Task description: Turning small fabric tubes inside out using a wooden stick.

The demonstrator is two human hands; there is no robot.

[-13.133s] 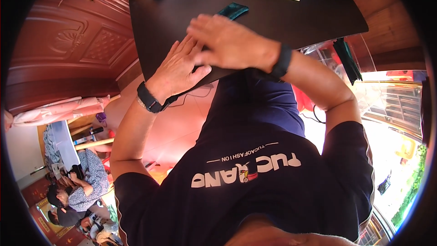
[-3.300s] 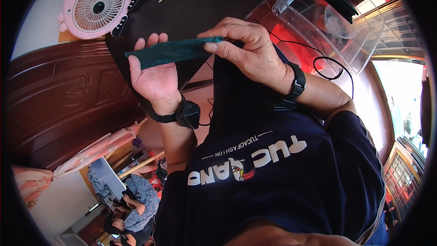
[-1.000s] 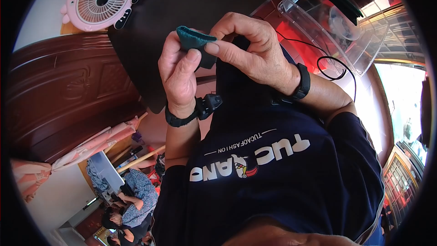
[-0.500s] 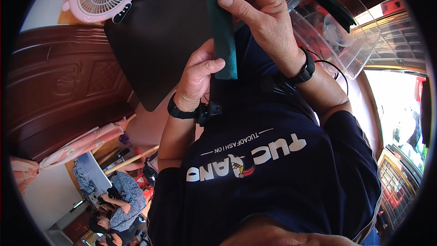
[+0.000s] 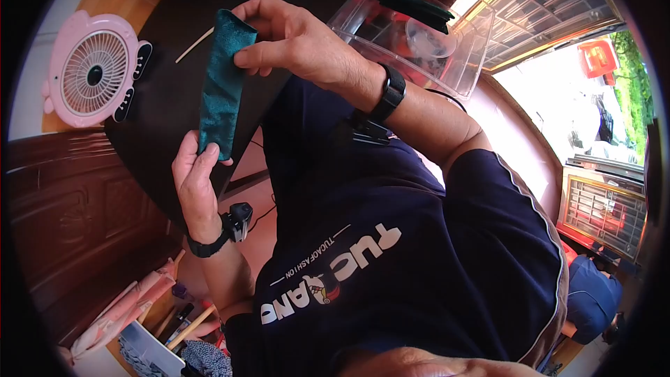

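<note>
A long, narrow strip of dark green fabric point(image 5: 223, 91), perhaps a flat tube, is held up between my two hands above the dark table. My right hand point(image 5: 289, 42) pinches its upper end, thumb on the front face and fingers behind. At the lower end my left hand point(image 5: 198, 178) grips it, thumb on the front; the other fingers are partly hidden behind the cloth. A thin pale stick point(image 5: 193, 45) lies on the table behind the strip, partly covered by my right hand.
A pink fan point(image 5: 95, 73) stands at the table's left. Right of my hands is a clear plastic box point(image 5: 464, 63) with folded dark green fabric point(image 5: 415, 7) on it. The dark tabletop point(image 5: 164, 42) has a rounded edge. A person in blue point(image 5: 593, 297) is at the far right.
Both hands and the green strip have moved left in view, and the strip now shows its face more broadly. The fan, table and box have shifted as the view turned.
</note>
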